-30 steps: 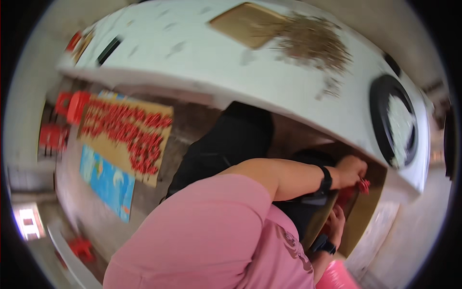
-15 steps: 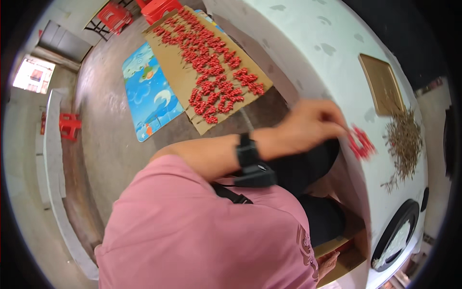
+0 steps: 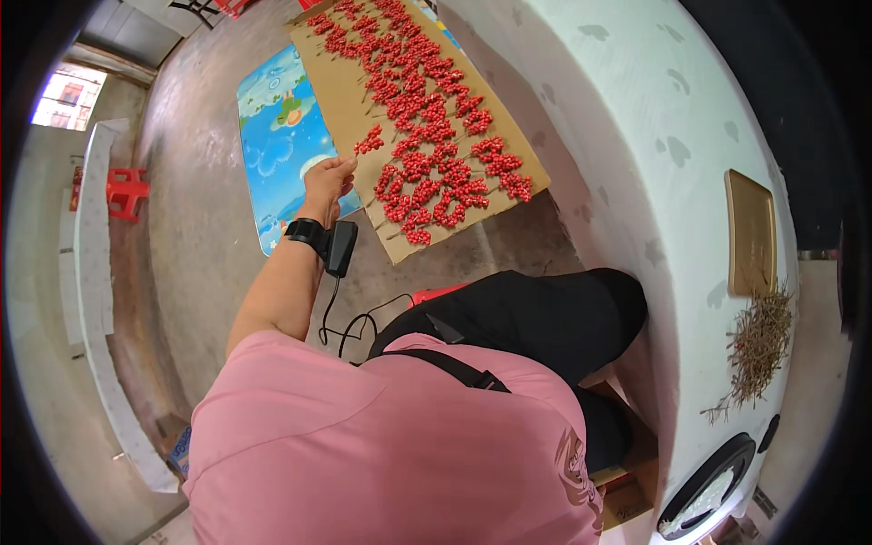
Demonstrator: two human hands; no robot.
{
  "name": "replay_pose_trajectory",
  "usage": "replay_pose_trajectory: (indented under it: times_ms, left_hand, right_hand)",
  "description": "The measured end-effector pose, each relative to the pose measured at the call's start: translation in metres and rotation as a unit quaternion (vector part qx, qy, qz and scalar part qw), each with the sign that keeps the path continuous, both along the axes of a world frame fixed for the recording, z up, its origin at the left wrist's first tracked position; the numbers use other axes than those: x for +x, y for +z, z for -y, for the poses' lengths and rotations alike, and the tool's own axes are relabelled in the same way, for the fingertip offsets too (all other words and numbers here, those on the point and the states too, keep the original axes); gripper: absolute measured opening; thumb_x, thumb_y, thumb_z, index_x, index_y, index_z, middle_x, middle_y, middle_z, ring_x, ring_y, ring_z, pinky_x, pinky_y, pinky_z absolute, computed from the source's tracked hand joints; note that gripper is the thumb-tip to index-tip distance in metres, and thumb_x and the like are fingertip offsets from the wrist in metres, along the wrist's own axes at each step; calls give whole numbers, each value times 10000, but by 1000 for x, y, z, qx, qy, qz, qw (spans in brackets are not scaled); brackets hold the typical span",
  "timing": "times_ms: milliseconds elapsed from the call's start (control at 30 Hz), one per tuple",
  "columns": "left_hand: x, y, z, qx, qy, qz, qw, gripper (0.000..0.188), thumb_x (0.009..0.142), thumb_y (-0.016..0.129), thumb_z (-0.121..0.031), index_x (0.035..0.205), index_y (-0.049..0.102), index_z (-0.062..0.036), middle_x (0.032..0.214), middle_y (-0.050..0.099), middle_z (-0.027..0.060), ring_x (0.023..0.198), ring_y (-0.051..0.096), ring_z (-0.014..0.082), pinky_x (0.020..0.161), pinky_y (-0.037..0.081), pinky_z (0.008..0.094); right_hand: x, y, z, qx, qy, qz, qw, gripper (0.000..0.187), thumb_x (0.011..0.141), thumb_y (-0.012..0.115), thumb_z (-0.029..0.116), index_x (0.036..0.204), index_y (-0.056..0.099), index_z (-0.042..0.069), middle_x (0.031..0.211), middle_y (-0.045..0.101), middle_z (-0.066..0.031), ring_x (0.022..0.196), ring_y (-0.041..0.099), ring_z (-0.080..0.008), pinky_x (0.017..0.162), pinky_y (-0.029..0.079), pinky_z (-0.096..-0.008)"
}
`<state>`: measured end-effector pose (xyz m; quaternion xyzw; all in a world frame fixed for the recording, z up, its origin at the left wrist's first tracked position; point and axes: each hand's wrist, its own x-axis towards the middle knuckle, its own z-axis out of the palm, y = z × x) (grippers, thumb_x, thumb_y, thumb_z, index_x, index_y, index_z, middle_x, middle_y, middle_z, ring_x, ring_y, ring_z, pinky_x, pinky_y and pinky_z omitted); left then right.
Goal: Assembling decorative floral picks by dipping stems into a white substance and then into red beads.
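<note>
My left hand (image 3: 329, 186), with a black strap and a small black device on its wrist, pinches the stem of a sprig of red berries (image 3: 369, 141). It reaches to the left edge of a long cardboard sheet (image 3: 338, 104), and the sprig is over the bare strip there. Many more red berry sprigs (image 3: 418, 163) lie close together along the sheet. On the white surface at my right lies a bundle of thin brown stems (image 3: 761, 350), below a gold tray (image 3: 752, 236). My right hand cannot be seen.
A blue printed board (image 3: 272, 145) shows from under the cardboard's left side. The white surface (image 3: 627, 82) curves along my right, bearing a black ring-shaped dish (image 3: 704, 490) with white material. A cardboard box (image 3: 627, 495) is beside my leg. Far left stands a red stool (image 3: 127, 191).
My left hand has swung from beside the brown stems on the right across to the cardboard, carrying the berry sprig. The right hand, partly seen at the box before, has gone from sight.
</note>
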<state>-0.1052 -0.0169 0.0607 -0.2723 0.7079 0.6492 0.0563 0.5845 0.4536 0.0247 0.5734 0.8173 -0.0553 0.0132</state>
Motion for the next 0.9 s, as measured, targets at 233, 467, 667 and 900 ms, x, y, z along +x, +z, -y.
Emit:
replay_pose_trajectory:
  times_ms: [233,467,667,900]
  left_hand:
    - [-13,-34,17,-7,14,28,999,116,836,756,-138,878,684,-58,735,628,-10,606,565,84,542,467,220]
    - [-28,-45,-3,-10,22,-4,1000,106,825,758,-92,867,680,-34,721,626,1,588,555,91,529,453,222]
    - [-34,-63,-8,-32,43,-41,998,101,819,756,-66,869,681,-19,740,640,12,609,559,87,538,453,220]
    - [-34,-74,-15,-59,101,-54,992,106,809,758,-41,880,685,-12,774,662,27,655,592,101,582,488,237]
  right_hand:
    - [28,-17,-13,15,8,-3,1000,419,905,645,337,1055,681,-52,966,686,-263,877,670,-391,762,536,-423]
    - [45,-21,-21,-35,-26,22,999,433,911,640,357,1054,681,-49,955,693,-247,873,677,-372,757,536,-419]
    - [66,-40,-30,-52,-61,14,997,430,915,638,369,1100,675,-17,1012,683,-264,938,687,-322,779,533,-419]
    - [101,-57,-50,-108,-76,-70,989,249,911,611,92,1099,624,-70,983,695,-150,863,639,-241,814,499,-339]
